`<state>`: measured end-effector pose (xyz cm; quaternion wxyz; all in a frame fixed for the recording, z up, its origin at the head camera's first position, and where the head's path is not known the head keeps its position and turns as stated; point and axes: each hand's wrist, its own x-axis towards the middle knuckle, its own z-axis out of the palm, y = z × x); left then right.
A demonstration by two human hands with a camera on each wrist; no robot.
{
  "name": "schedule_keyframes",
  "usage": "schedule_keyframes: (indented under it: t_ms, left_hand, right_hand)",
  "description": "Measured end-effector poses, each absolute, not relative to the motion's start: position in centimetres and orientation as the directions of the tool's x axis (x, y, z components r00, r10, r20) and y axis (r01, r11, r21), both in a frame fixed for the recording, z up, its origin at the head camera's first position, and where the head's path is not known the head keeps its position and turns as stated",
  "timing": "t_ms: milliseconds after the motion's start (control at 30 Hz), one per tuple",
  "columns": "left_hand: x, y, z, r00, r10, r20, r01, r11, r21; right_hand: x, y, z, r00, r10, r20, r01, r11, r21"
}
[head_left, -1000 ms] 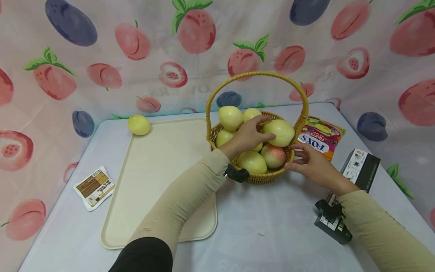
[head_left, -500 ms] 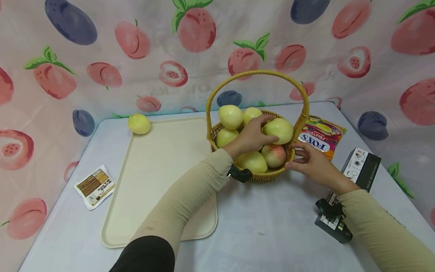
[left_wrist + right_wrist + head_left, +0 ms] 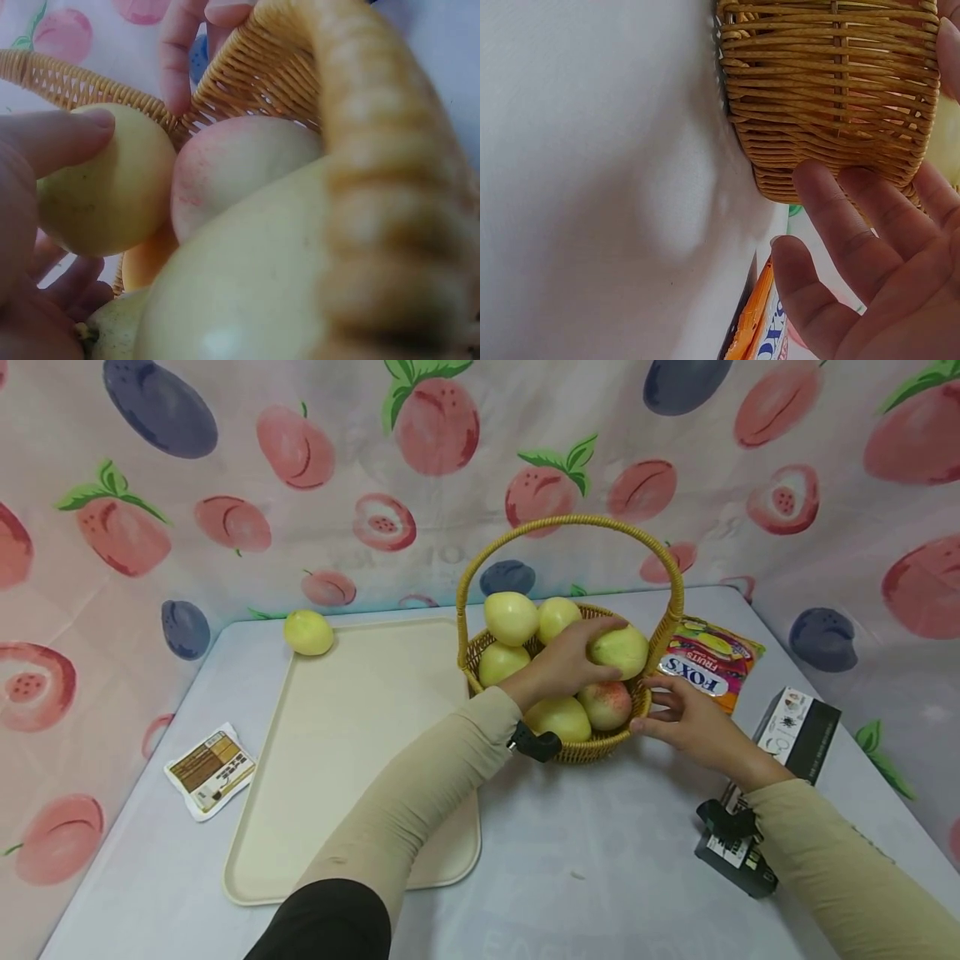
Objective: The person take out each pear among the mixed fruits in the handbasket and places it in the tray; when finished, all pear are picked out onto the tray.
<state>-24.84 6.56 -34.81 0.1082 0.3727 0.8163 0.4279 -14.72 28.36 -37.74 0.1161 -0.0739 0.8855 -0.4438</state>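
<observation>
A woven basket (image 3: pixel 588 752) with a tall arched handle stands right of the tray, filled with several pale yellow fruits and one pink-blushed peach (image 3: pixel 606 705). My left hand (image 3: pixel 564 662) reaches into it and holds a pale yellow fruit (image 3: pixel 621 652) at the right side, with the thumb on its near side. Seen from the left wrist, that held fruit (image 3: pixel 112 187) sits beside the peach (image 3: pixel 232 165) and the woven rim. My right hand (image 3: pixel 693 727) rests against the basket's right side. In the right wrist view its extended fingers (image 3: pixel 847 225) touch the outer weave.
A cream tray (image 3: pixel 352 718) lies on the left, with a yellow fruit (image 3: pixel 308 632) at its far left corner. Left of it is a small packet (image 3: pixel 211 772). A FOX'S candy bag (image 3: pixel 712 660) and a black-and-white box (image 3: pixel 798 735) lie right of the basket.
My left hand has shifted slightly right, and the fruit it holds has turned a little and is more covered by the fingers. My right hand has stayed at the basket's side.
</observation>
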Motion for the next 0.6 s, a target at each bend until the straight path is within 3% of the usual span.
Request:
schedule_keyframes:
  t_ms: [267, 600]
  left_hand:
    - [-25.04, 6.61, -35.03, -0.705, 0.702, 0.1, 0.521, 0.418, 0.744]
    - [-24.45, 6.05, -34.26, -0.735, 0.661, 0.153, 0.5, 0.376, 0.78]
  right_hand:
    - [-14.75, 28.33, -37.68, -0.962, -0.232, -0.144, -0.026, 0.603, -0.797]
    - [-14.75, 28.36, -37.78, -0.962, -0.234, -0.139, -0.03, 0.597, -0.802]
